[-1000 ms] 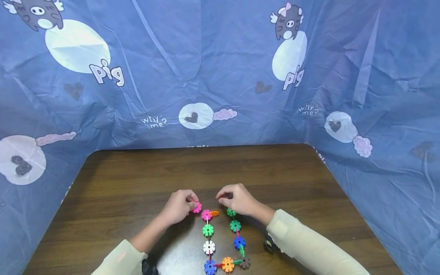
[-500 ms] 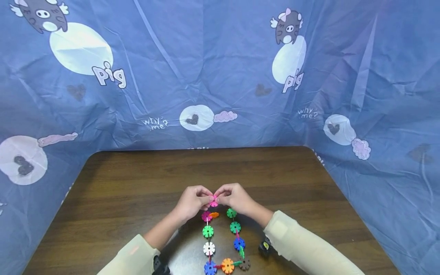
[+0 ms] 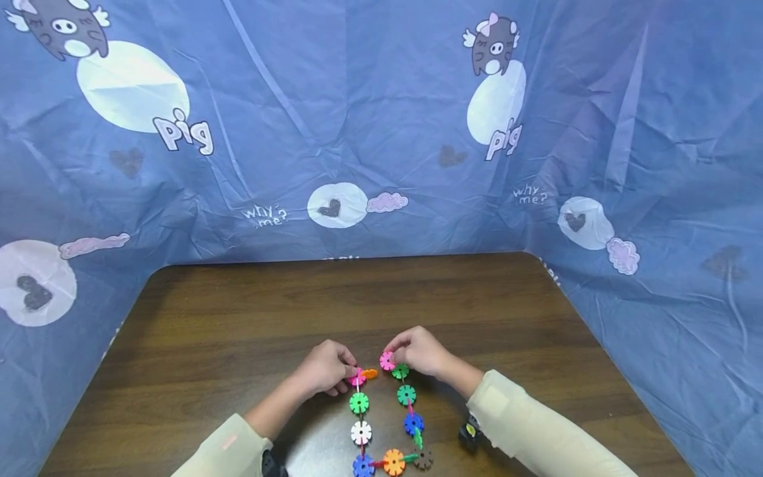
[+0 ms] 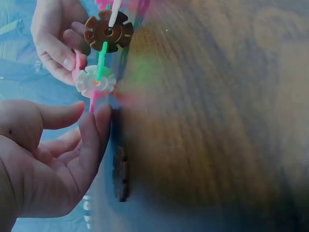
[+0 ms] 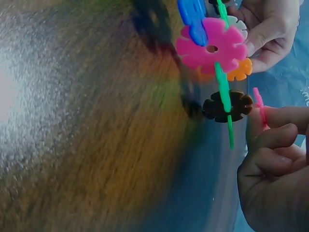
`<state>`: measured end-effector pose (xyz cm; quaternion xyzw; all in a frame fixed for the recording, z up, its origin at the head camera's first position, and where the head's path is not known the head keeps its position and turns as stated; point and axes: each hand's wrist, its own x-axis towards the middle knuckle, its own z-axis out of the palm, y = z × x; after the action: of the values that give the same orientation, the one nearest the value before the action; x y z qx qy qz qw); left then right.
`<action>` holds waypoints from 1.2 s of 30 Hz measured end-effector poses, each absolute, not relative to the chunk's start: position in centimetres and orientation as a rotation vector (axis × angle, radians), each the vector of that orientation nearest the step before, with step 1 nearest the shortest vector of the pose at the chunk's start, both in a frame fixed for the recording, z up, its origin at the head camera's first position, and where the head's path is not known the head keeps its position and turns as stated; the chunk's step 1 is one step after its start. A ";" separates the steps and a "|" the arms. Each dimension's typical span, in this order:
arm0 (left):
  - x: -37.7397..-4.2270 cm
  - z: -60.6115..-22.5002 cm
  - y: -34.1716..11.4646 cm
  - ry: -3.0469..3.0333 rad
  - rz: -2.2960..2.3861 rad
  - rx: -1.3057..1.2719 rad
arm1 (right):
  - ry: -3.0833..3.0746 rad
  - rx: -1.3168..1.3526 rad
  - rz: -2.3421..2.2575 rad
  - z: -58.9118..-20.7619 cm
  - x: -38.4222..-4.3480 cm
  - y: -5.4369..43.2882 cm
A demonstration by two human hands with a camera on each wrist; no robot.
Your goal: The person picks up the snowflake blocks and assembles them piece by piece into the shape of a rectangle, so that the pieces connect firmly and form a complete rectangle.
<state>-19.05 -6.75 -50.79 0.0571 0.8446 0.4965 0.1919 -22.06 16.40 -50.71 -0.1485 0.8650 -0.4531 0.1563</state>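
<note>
My right hand point(image 3: 420, 352) pinches a loose pink notched interlocking disc point(image 3: 387, 361) above the far end of the right-hand chain, close to the green disc point(image 3: 400, 371) there. Edge-on, the pink disc point(image 5: 259, 107) shows between thumb and fingertips in the right wrist view. At the left chain's far end, my left hand point(image 3: 326, 368) holds a pink disc point(image 3: 357, 377) between thumb and fingers. An orange disc point(image 3: 370, 373) juts from it toward the right. In the left wrist view, the left hand point(image 4: 53, 164) has its fingertips around a pink edge point(image 4: 92, 103) below a white disc point(image 4: 95, 82).
The linked discs form a U on the brown wooden table point(image 3: 238, 311). Its near side has a blue disc point(image 3: 363, 466), an orange disc point(image 3: 394, 462) and a brown disc point(image 3: 423, 458). A blue printed cloth point(image 3: 417, 132) hangs behind the table.
The loose pink disc went from my left hand to my right, both hands meeting at it midway. The left hand then moved back to the left chain's end; the right hand lowered slightly.
</note>
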 end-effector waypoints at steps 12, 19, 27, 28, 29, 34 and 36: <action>-19.7 -52.3 -7.7 2.058 1.696 0.060 | 2.489 -0.406 -1.247 -50.8 -21.8 15.7; -19.8 -52.6 -7.6 2.053 1.717 0.048 | 2.481 -0.411 -1.225 -51.4 -22.0 15.1; -19.7 -52.6 -7.3 2.056 1.749 0.004 | 2.322 -0.270 -1.427 -51.3 -22.0 14.2; -19.7 -52.6 -7.3 2.054 1.755 -0.005 | 2.304 -0.252 -1.446 -51.2 -22.0 14.0; -19.7 -52.6 -7.3 2.055 1.759 -0.014 | 2.293 -0.241 -1.460 -51.1 -22.1 13.9; -19.8 -52.8 -7.2 2.051 1.781 -0.036 | 2.255 -0.216 -1.489 -51.0 -22.3 13.6; -19.8 -52.8 -7.2 2.055 1.780 -0.035 | 2.248 -0.222 -1.486 -51.1 -22.4 13.5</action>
<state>-19.77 -7.22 -52.77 -0.0126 0.7391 0.6399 0.2098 -22.41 13.47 -51.07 -0.0803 0.8116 -0.5364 0.2170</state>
